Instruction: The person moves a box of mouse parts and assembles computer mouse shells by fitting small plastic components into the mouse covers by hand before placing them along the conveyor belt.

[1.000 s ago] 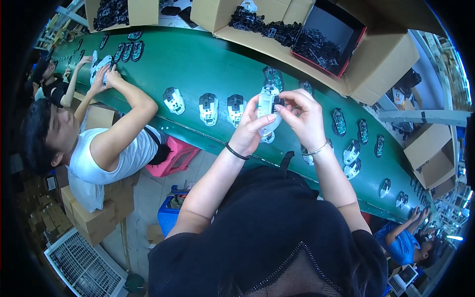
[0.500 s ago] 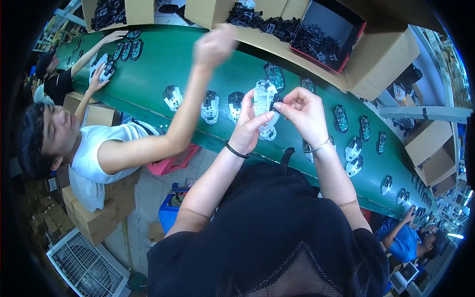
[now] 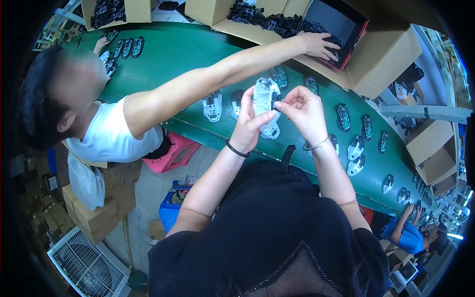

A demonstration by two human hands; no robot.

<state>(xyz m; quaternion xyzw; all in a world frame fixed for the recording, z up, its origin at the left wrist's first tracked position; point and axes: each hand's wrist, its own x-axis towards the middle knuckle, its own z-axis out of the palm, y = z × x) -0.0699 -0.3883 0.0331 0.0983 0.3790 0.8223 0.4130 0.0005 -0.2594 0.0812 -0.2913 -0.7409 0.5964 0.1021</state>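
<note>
- Head view: left hand (image 3: 247, 121) gripped a white mouse shell (image 3: 262, 99), thumb across its lower part, fingers along its left side.
- Shell was held up over the green table (image 3: 208, 47), in front of the person's chest, hollow side toward the camera.
- Right hand (image 3: 304, 111) had fingers bent, thumb and fingertips pinched at a small black part (image 3: 275, 98) by the shell's right edge. Couldn't tell whether that part was fixed in.
- Black band (image 3: 237, 148) sat on the left wrist, thin bracelet (image 3: 317, 144) on the right.
- Second shell (image 3: 271, 131) lay just below the held one, partly covered.
- A white-and-black shell (image 3: 213, 106) lay left of the left hand.
- Circuit board (image 3: 279, 76) lay just beyond the held shell; another board (image 3: 343, 117) lay right of the right hand.
- Co-worker's arm (image 3: 217, 76) stretched across the table, hand in a red-rimmed black tray (image 3: 329, 22) of black parts. Fingers were spread; couldn't tell whether they held anything.
- Tray stood in a cardboard box (image 3: 383, 64) at the far side.
</note>
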